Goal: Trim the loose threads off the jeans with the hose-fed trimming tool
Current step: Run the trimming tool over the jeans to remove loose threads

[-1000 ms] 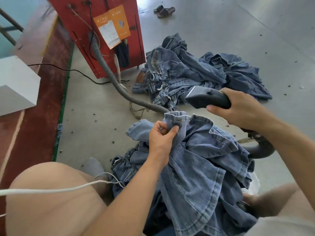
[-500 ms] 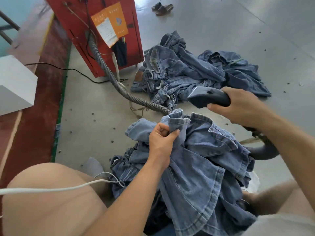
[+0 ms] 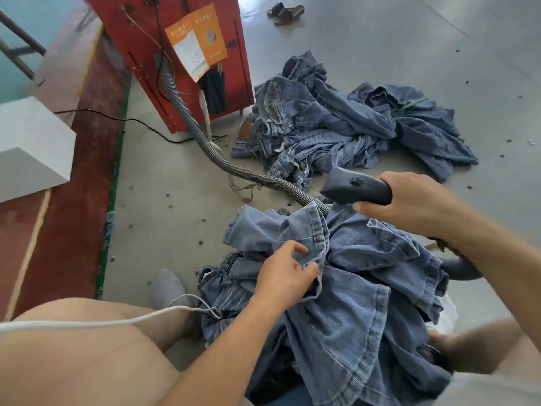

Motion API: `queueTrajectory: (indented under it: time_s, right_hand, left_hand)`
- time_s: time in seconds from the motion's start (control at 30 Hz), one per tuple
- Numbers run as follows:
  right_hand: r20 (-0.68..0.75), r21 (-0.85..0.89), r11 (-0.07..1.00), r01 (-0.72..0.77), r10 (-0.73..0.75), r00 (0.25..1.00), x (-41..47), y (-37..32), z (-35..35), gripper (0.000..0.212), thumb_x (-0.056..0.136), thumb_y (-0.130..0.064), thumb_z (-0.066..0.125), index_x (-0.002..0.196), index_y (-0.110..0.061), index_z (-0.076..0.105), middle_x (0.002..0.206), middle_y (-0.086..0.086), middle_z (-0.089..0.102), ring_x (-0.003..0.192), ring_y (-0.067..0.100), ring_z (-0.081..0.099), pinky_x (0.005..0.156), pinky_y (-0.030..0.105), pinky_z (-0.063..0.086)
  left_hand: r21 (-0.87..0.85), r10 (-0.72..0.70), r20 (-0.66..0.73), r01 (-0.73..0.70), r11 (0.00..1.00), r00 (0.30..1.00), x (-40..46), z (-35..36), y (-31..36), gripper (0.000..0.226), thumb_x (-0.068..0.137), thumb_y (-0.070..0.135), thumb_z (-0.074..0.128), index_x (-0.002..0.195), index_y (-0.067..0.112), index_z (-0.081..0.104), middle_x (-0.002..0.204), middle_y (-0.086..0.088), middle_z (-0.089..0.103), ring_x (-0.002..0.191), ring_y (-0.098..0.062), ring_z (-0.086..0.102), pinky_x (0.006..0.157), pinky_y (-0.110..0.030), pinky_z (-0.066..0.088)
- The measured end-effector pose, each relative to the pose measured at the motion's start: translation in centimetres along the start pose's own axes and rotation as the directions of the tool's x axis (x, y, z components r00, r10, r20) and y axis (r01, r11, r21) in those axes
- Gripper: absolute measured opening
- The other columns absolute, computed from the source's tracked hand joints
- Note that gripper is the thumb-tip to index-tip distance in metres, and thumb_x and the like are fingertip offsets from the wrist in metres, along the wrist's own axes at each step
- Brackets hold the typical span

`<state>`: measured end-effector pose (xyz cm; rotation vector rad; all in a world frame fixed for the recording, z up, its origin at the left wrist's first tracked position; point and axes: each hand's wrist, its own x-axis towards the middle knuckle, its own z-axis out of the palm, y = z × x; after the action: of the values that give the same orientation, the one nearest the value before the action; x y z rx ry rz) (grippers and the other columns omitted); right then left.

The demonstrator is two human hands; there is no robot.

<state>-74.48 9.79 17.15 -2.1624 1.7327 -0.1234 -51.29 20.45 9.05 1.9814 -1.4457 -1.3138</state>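
- left hand (image 3: 285,273) pinches jeans hem (image 3: 317,230); pull it flat and taut first
- right hand (image 3: 409,200) grips trimming tool (image 3: 355,189), head clear of denim; skim along the stitching

Grey concrete floor (image 3: 366,39): jeans pile (image 3: 336,124), ribbed hose (image 3: 234,168), red cabinet (image 3: 187,68), 2 sandals (image 3: 285,11), scattered thread clumps.

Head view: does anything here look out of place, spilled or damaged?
Small dark specks of debris are scattered over the grey concrete floor, and a pair of dark sandals lies loose beyond the red metal machine cabinet. The heap of blue denim jeans looks like ordinary work stock. No damage is visible.
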Motion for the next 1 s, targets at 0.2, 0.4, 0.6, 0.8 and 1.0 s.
queueTrajectory:
  time_s: [0.2,0.4,0.6,0.8,1.0]
  right_hand:
    - [0.071,0.018,0.999,-0.026,0.024,0.997,0.2,-0.8,0.4,0.038,0.085,-0.065,0.069,0.088,-0.028,0.059,0.078,-0.004,0.065,0.068,0.013,0.061,0.056,0.033,0.04]
    - [0.152,0.157,0.98,0.125,-0.149,0.977,-1.0,-0.7,-0.4,0.037,0.084,-0.059,0.074,0.099,-0.038,0.048,0.077,-0.011,0.065,0.068,0.0,0.062,0.057,0.029,0.043]
    - [0.218,0.122,0.971,0.204,-0.227,0.949,-1.1,-0.9,-0.3,0.025,0.088,-0.048,0.077,0.096,-0.039,0.055,0.078,-0.013,0.063,0.075,-0.002,0.059,0.056,0.018,0.043]
    - [0.099,0.171,0.957,0.235,-0.254,0.962,-0.4,-1.9,0.2,0.025,0.088,-0.053,0.076,0.099,-0.038,0.059,0.082,-0.016,0.064,0.073,-0.001,0.059,0.061,0.021,0.04]
    - [0.165,0.175,0.968,0.18,-0.209,0.964,-0.2,-0.7,-1.7,0.022,0.084,-0.051,0.079,0.093,-0.039,0.062,0.078,-0.02,0.065,0.075,-0.005,0.06,0.063,0.025,0.041]
  left_hand:
    - [-0.246,-0.056,-0.178,0.011,0.969,0.982,0.2,0.4,0.6,0.015,0.097,0.014,0.055,0.095,0.025,0.064,0.096,0.01,0.067,0.083,0.0,0.062,0.068,-0.013,0.05]
    - [-0.822,-0.256,0.026,0.166,0.544,0.966,1.1,-0.3,1.3,0.022,0.101,-0.008,0.049,0.113,0.007,0.059,0.105,-0.013,0.071,0.087,-0.022,0.068,0.071,-0.03,0.059]
    - [-0.865,-0.127,0.124,0.17,0.471,0.984,1.0,-0.3,1.4,0.043,0.102,-0.011,0.044,0.122,0.018,0.069,0.114,-0.006,0.078,0.105,-0.022,0.075,0.081,-0.032,0.061]
    - [-0.865,-0.092,0.186,0.207,0.457,0.978,1.4,-0.7,0.8,0.058,0.096,-0.02,0.035,0.129,0.013,0.069,0.12,-0.011,0.075,0.105,-0.026,0.073,0.082,-0.036,0.061]
    - [-0.898,-0.04,0.245,0.243,0.367,0.969,1.9,-1.2,0.9,0.062,0.091,-0.02,0.029,0.123,0.01,0.073,0.121,-0.016,0.074,0.102,-0.027,0.075,0.077,-0.034,0.062]
